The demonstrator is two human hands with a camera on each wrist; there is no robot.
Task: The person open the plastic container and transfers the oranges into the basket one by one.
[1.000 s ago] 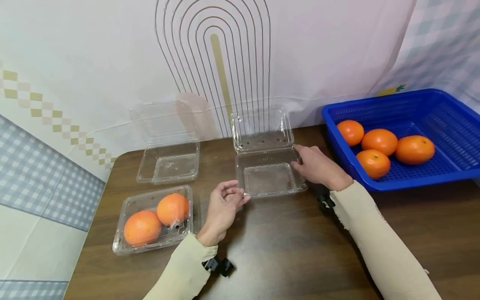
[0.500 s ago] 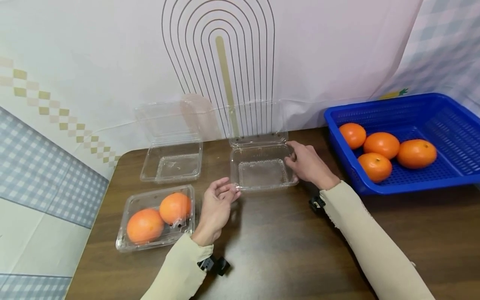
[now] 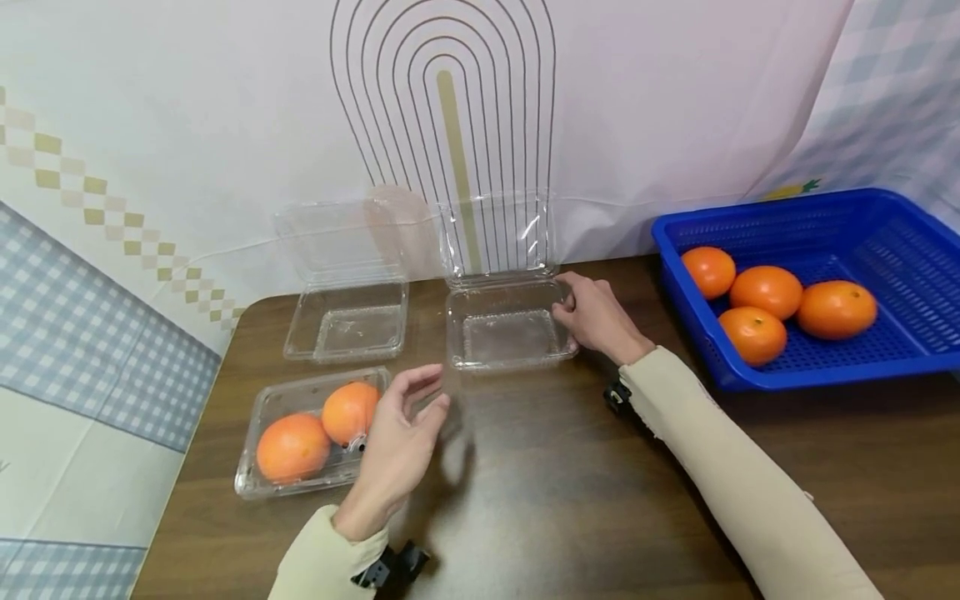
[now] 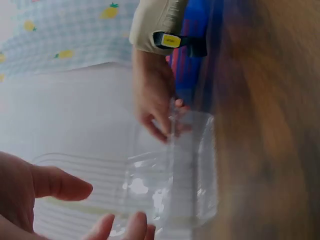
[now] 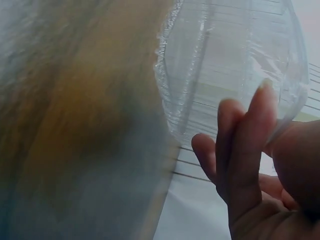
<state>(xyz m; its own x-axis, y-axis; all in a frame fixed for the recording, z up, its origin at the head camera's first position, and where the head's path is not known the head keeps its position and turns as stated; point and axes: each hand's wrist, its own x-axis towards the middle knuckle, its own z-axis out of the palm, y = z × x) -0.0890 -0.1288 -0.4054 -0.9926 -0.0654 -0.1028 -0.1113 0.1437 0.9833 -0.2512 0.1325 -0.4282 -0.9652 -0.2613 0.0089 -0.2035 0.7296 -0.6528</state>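
An empty clear plastic clamshell box [image 3: 510,367] stands with its lid [image 3: 498,242] raised against the wall. My right hand [image 3: 600,312] grips its right side wall, the thumb on the inner side. My left hand [image 3: 401,437] is apart from that box, fingers loosely bent with nothing in them, overlapping the right end of a closed clamshell box [image 3: 255,433] in the head view. Inside that closed box are two orange fruits [image 3: 292,448]. Behind it stands another empty clamshell box [image 3: 345,354], lid up. The left wrist view shows the right hand [image 4: 157,97] at the box's edge.
A blue plastic basket [image 3: 862,367] at the right holds several orange fruits [image 3: 765,292]. Behind the wooden table [image 3: 540,500] hangs a patterned cloth [image 3: 622,108], which the raised lids stand close to.
The middle box has slid left, toward the other empty box, with my right hand on it. My left hand has left its near left corner and drawn back toward the closed box.
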